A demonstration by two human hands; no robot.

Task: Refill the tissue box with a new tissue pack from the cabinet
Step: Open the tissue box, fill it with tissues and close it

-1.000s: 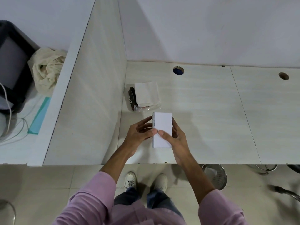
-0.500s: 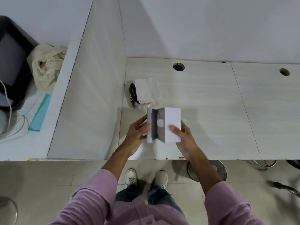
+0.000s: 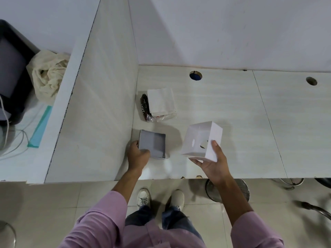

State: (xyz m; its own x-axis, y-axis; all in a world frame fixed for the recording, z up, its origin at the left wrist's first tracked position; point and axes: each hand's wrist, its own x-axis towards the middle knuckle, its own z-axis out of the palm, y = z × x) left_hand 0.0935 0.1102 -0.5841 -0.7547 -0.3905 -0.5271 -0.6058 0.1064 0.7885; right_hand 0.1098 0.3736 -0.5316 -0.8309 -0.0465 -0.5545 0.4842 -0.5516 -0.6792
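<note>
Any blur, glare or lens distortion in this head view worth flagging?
Head view: wide-angle bending bows the desk edges and partition; soft overhead light throws faint shadows beside the tissue pack and box base; a blurred chair leg at lower right; hands and box cover stay sharp; no glare.

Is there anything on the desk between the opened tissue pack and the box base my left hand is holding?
Nothing visible. The tissue pack lies just behind the open box base, with bare desk between them. The left hand grips the base's near corner; the right hand holds the cover off to the side.
</note>
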